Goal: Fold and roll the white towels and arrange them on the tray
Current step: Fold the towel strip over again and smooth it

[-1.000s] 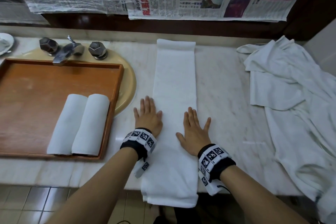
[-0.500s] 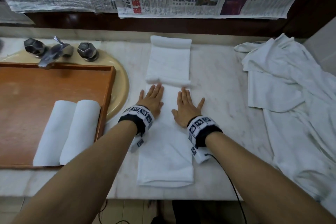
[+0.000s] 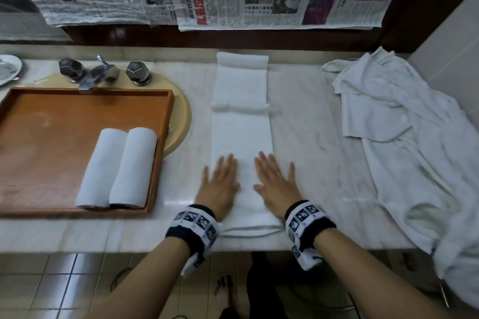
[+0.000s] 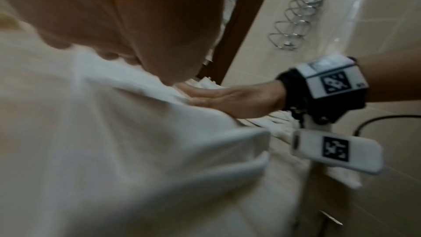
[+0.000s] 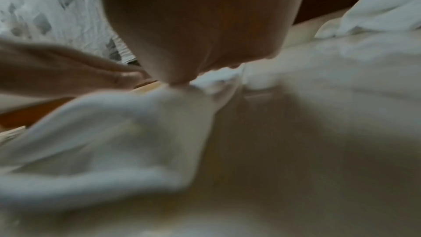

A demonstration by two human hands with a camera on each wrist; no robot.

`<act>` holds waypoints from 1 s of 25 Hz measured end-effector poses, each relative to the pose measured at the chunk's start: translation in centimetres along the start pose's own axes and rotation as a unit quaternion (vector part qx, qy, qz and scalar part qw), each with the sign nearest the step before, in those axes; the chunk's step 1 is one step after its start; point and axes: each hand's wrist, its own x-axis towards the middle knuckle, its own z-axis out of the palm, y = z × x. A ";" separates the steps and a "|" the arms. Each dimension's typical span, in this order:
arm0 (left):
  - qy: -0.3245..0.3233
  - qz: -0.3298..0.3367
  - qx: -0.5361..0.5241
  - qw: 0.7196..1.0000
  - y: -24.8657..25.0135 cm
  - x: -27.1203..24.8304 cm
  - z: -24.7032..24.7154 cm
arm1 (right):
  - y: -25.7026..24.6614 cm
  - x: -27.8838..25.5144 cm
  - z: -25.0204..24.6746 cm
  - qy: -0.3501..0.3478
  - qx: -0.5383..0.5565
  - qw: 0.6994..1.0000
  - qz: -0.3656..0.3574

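I am pressing my left hand (image 3: 220, 184) and right hand (image 3: 276, 185) flat, fingers straight, on the long towel (image 3: 242, 134) lying under them, to smooth it for rolling. Nothing is being gripped (just pushed). Past my left hand, two rolled towels (image 3: 116, 168) are sitting on the tray (image 3: 51, 122).

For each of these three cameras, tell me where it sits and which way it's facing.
Head: worn on the head, looking down at the marble counter, folded towel and tray; both forearms and flat hands show.
Left wrist: faces along the left hand over the towel; right hand shows.
Right wrist: faces along the right hand; blurred.
All share the towel.
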 end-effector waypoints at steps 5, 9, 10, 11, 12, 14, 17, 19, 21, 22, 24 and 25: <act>-0.030 -0.029 0.019 0.999 -1.0 -3.2 2.3 | 1.1 -1.7 1.2 -0.032 0.046 0.998 -0.001; 0.114 0.098 -0.065 0.986 1.6 -4.7 1.8 | 1.6 -2.3 0.5 -0.028 0.081 0.996 -0.019; 0.130 0.162 -0.065 0.976 3.0 -5.2 2.0 | 1.5 -2.4 0.4 -0.028 0.085 0.996 -0.015; 0.137 0.198 -0.045 0.970 4.1 -5.6 2.5 | 1.4 -2.5 0.3 -0.032 0.088 0.996 -0.011; 0.129 0.208 -0.026 0.969 4.8 -5.7 3.1 | 1.4 -2.5 0.1 -0.039 0.088 0.995 -0.009; 0.095 0.173 -0.007 0.980 5.5 -5.7 3.5 | 1.4 -2.5 -0.3 -0.052 0.086 0.995 -0.004; 0.087 0.162 -0.018 0.983 5.7 -5.6 3.8 | 1.5 -2.4 -0.4 -0.055 0.091 0.994 0.005; 0.096 0.182 -0.028 0.978 5.4 -5.8 3.7 | 1.6 -2.4 -0.2 -0.054 0.088 0.995 0.006; 0.111 0.209 -0.027 0.971 4.4 -6.3 3.4 | 1.7 -2.3 -0.1 -0.053 0.085 0.995 0.004; 0.114 0.210 -0.019 0.971 3.7 -6.7 3.3 | 1.8 -2.2 0.0 -0.053 0.085 0.995 0.005; 0.125 0.184 -0.002 0.975 2.2 -7.5 3.6 | 1.9 -2.2 0.1 -0.053 0.081 0.995 0.005; 0.134 0.156 -0.005 0.979 1.4 -8.1 3.8 | 1.9 -2.2 0.2 -0.051 0.079 0.996 0.003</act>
